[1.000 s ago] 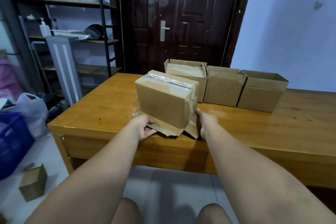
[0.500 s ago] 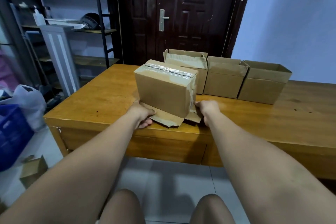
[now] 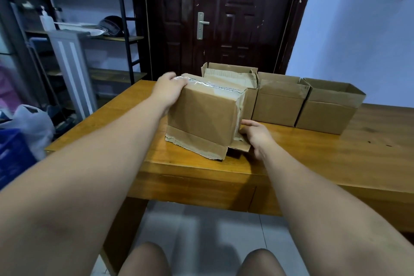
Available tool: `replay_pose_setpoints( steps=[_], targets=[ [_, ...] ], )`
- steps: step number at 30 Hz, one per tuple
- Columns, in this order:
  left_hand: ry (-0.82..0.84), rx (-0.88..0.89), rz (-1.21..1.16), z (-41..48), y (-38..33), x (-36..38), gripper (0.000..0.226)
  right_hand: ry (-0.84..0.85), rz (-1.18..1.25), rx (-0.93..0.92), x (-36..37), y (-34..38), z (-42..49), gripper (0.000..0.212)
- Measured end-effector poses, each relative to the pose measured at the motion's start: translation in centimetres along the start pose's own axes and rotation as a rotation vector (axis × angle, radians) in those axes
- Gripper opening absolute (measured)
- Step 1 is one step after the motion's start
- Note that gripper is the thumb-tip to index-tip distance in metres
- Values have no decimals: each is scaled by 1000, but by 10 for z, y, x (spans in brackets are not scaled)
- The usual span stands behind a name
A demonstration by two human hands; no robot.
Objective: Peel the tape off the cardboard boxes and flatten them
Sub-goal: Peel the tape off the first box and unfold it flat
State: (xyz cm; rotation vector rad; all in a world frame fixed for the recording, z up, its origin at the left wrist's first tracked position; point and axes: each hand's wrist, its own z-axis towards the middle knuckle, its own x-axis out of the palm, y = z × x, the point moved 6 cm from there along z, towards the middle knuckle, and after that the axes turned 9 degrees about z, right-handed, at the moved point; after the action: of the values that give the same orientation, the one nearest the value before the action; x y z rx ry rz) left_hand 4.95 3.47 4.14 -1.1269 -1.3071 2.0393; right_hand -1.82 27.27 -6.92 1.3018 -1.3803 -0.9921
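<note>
A taped cardboard box (image 3: 205,116) stands upside down near the front edge of the wooden table (image 3: 336,152), its bottom flaps splayed on the wood. Clear tape (image 3: 210,84) runs along its top seam and down the right side. My left hand (image 3: 168,92) grips the box's top left corner, fingers over the tape end. My right hand (image 3: 255,133) is at the lower right corner, fingers against the taped side edge and the flap there. Three open cardboard boxes (image 3: 280,101) stand in a row behind it.
A dark door (image 3: 224,18) is behind the table. Metal shelving (image 3: 94,29) with clutter stands at the left, along with a white plastic bag (image 3: 33,123) and a blue crate (image 3: 13,157) on the floor. My knees show below the table's front edge.
My left hand has moved up from the bottom flap to the box's top left corner. My right hand stays at the lower right side. The camera has come closer.
</note>
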Motion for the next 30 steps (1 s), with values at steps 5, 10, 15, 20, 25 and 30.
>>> replay_pose_setpoints(
  steps=[5, 10, 15, 20, 25, 30],
  targets=[
    [100, -172, -91, -7, 23, 13, 39, 2, -43, 17, -6, -2, 0, 44],
    [178, -274, -119, -13, 42, 15, 55, -2, -69, 26, -10, -1, 1, 44],
    [159, -250, -167, -11, 39, 4, 67, 97, 74, 99, -9, -1, -6, 42],
    [164, -248, -160, -19, 28, 9, 30, 57, -125, 59, -4, -2, -9, 39],
    [135, -322, -103, -29, 36, 11, 18, -176, -529, -130, -6, 8, -5, 27],
    [159, -363, -122, -33, 38, 18, 22, -262, -162, -250, -1, 47, -12, 37]
  ],
)
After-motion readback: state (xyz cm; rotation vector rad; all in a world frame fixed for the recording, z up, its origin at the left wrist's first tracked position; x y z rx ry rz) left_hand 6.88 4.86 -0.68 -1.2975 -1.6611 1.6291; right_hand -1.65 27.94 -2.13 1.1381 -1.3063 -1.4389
